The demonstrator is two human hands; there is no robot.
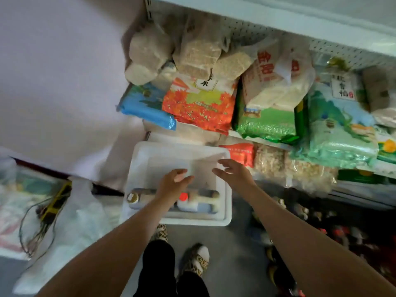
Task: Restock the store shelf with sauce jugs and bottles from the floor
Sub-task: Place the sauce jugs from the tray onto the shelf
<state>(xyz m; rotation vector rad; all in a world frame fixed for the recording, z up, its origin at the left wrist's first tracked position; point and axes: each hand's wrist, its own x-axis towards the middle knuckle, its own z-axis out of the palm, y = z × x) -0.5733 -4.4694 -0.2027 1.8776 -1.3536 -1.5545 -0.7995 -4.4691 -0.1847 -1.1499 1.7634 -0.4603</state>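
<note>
A white plastic bin (225,213) stands on the floor in front of the shelf. A few sauce containers lie along its near side: a bottle with a gold cap (137,199) at the left and a white jug with an orange-red cap (192,205) in the middle. My left hand (174,182) hovers over the bin with relaxed fingers and holds nothing; my forearm hides part of the containers. My right hand (232,171) reaches over the bin's far right corner, fingers spread, empty.
The white shelf (252,135) carries rice and grain bags in orange (199,106), green (267,123) and blue (147,108). More bags fill the lower tier at right. A white sack (70,228) and a yellow power strip (56,200) lie left. My feet (195,260) stand by the bin.
</note>
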